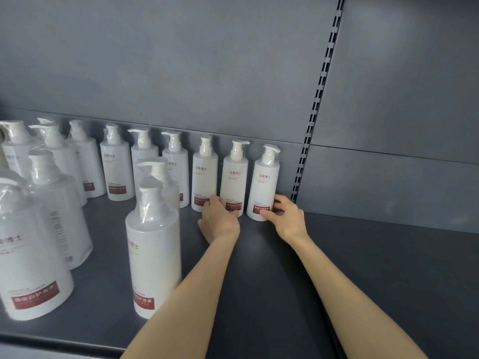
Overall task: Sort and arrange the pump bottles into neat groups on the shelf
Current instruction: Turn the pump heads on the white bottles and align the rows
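White pump bottles with red label bands stand upright on a dark grey metal shelf [363, 268], most still wrapped in clear film around the pump heads. A back row runs along the rear panel [207, 73] from the left edge to just short of the slotted upright [315, 112]. The rightmost bottle [263, 182] of that row stands near the upright, with the second bottle from the right [234, 177] just beside it and the third bottle from the right [204, 174] next along, small gaps between them. The right hand [285, 213] holds the rightmost bottle at its base: thumb across the front of the red label, fingers curled round the right side, grip narrow and closed on the bottle. The left hand [219, 218] rests low at the bases of the second and third bottles, fingers touching both; whether its grip encloses either bottle cannot be told. Both forearms reach in from the lower edge of the view. A nearer bottle [153, 244] stands alone towards the shelf front, with another directly behind it. A loose cluster of larger-appearing bottles [39, 229] occupies the front left, unevenly spaced and turned at differing angles.
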`<control>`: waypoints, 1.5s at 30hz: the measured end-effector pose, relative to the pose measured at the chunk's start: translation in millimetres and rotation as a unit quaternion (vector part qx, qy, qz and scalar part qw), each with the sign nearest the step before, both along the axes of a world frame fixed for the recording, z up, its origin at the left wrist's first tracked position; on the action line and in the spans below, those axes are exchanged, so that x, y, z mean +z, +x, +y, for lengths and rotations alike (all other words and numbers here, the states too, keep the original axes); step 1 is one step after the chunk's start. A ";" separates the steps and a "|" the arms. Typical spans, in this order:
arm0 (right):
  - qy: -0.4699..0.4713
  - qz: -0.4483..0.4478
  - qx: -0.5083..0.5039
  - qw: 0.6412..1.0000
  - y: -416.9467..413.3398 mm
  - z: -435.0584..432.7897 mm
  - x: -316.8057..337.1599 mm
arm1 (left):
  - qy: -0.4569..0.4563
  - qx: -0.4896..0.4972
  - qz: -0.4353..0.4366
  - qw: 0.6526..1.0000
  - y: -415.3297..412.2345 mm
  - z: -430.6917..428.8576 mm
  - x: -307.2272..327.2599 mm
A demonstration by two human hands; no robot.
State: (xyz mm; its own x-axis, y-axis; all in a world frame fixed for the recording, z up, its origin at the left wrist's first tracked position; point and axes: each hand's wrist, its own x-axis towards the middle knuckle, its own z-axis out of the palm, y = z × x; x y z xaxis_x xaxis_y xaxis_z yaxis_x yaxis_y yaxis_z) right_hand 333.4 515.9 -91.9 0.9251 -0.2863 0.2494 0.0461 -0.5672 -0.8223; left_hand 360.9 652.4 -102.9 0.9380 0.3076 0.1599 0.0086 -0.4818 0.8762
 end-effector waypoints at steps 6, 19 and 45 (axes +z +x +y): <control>-0.007 0.001 -0.003 1.000 -1.5 1.3 1.6 | 0.006 -0.002 0.006 1.000 -1.7 1.1 0.9; -0.148 0.061 0.011 0.987 -49.7 4.6 20.8 | 0.142 -0.084 0.002 0.986 -56.4 11.9 21.0; 0.004 0.006 0.131 0.991 -177.5 161.0 21.0 | 0.060 -0.141 -0.214 0.965 -187.9 197.9 4.6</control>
State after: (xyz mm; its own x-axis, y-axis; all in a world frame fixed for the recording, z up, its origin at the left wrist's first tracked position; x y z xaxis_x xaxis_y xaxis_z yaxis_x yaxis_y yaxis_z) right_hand 156.0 676.9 -70.8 0.9708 -0.0371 0.2368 0.1816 -0.5310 -0.8277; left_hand 173.1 850.3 -98.2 0.8214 0.0045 0.5704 -0.4885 -0.5106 0.7075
